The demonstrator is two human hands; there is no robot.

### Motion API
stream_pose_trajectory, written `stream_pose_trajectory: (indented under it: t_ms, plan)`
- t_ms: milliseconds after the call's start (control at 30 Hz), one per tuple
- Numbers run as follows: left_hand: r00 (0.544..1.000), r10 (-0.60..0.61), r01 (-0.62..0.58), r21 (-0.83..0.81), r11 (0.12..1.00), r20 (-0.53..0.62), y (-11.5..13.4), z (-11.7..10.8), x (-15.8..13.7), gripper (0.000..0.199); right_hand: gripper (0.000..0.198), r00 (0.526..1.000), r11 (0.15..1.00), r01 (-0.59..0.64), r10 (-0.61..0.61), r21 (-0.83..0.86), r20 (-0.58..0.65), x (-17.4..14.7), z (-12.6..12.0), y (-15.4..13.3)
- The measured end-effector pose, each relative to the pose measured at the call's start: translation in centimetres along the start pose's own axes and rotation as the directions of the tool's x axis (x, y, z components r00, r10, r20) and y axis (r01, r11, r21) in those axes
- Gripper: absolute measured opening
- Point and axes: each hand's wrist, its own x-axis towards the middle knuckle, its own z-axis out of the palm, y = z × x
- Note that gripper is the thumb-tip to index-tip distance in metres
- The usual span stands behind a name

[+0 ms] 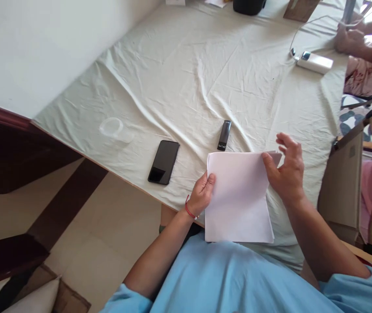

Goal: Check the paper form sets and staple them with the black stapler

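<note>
A thin stack of white paper sheets [236,195] is tilted up in front of me over the table's near edge. My left hand [202,191], with a red string bracelet at the wrist, is closed on the stack's left edge, thumb on top. At the top right corner, the thumb of my right hand [286,169] touches the sheets, which bend there. The other fingers of that hand are spread and raised beyond the corner. Just past the paper's top edge lies a small black handheld device [224,134]. A black smartphone [164,161] rests to the left of it.
A clear plastic container [115,129] stands left on the cloth-covered table [172,87]. Far right, a white power bank [315,62] has a cable attached, near another person's hands [350,39]. A black container [248,6] stands at the back. A chair [344,182] is at my right.
</note>
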Motion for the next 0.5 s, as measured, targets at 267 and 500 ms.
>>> stream_pose_trajectory:
  t_ms: [267,500]
  plan:
    - [1.0,0.006,-0.005,0.058,0.998,-0.02,-0.2,0.3,0.1,0.068,0.024,0.83,0.924,0.382,-0.325,-0.036,0.454,2.3,2.6,-4.9]
    - [0.997,-0.066,0.061,-0.139,0.988,-0.036,-1.1,0.1,0.9,0.072,0.022,0.83,0.946,0.287,-0.325,0.153,0.453,3.7,2.3,-3.9]
